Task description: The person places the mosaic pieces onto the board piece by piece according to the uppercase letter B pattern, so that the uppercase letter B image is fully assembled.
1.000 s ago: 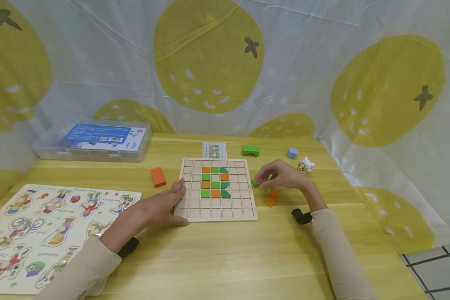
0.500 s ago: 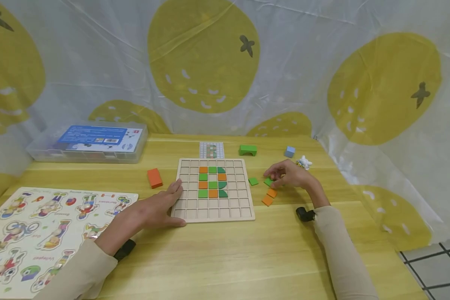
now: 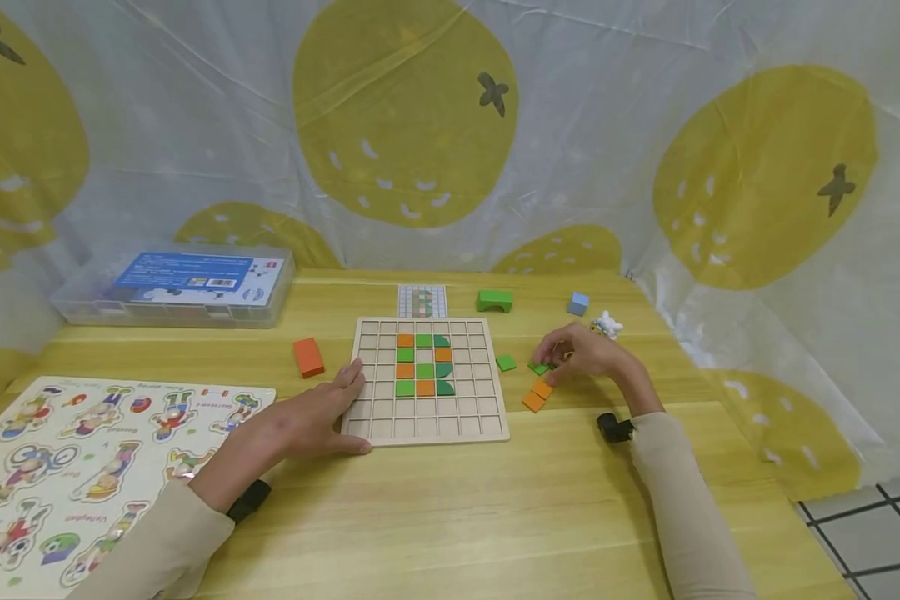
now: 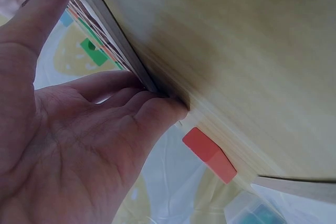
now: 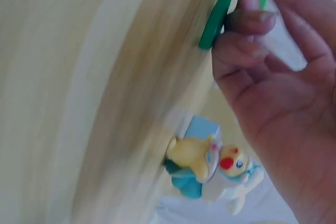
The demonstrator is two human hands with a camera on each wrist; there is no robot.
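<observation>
1. A picture puzzle (image 3: 82, 450) lies flat at the left end of the bench (image 3: 450, 517), and a clear box (image 3: 176, 283) with a blue label stands behind it near the curtain.
2. An orange block (image 3: 308, 357) lies on the bench just left of the grid board (image 3: 426, 425); in the left wrist view it shows as a red-orange block (image 4: 210, 155) near the fingertips.
3. The left hand (image 3: 307, 421) lies flat with relaxed, straight fingers, pressing against the board's left edge (image 4: 113, 35) and holding nothing.
4. On the board, orange and green tiles (image 3: 423, 364) fill a block of cells in its upper middle part.
5. Behind the board lie a small pattern card (image 3: 422, 301), a green arch block (image 3: 495, 300) and a blue cube (image 3: 578, 303).
6. A loose green tile (image 3: 506, 362) lies just right of the board; two orange tiles (image 3: 537, 395) lie nearer the bench's front.
7. The right hand (image 3: 588, 354) pinches another green tile (image 3: 540, 367) in curled fingertips (image 5: 252, 19), low over the bench right of the board.
8. A little toy figure (image 3: 607, 325) stands just behind that hand.
</observation>
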